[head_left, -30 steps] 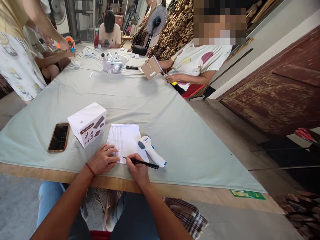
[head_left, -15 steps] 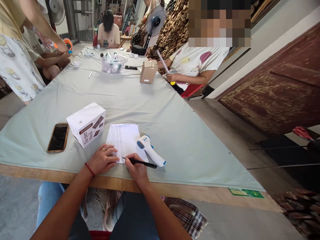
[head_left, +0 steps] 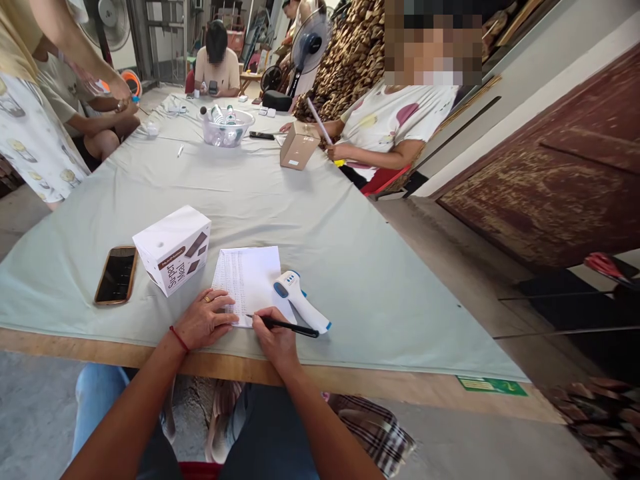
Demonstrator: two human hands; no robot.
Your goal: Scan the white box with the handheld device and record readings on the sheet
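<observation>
Near the table's front edge lies a white sheet of paper [head_left: 260,283] with rows of small writing down its left part. My left hand [head_left: 207,320] rests on the sheet's lower left, its fingers stretched out and apart. A black pen [head_left: 295,326] is pinched in my right hand [head_left: 276,339], its tip touching or just above the paper's lower part. On the paper's right edge lies a white and blue infrared thermometer [head_left: 303,301]. A white printed box [head_left: 173,248] stands to the left of the paper, and a phone [head_left: 116,275] lies beyond that box.
A pale green cloth [head_left: 380,293] covers the long table. Farther back are a clear plastic basin [head_left: 240,135] of bottles, a cardboard box [head_left: 299,147] and a black fan [head_left: 309,47]. One person [head_left: 395,123] sits at the right; others are at the left and far end.
My right hand and the pen have shifted slightly to the right. My left hand stays put. The person at the right has tilted the cardboard box.
</observation>
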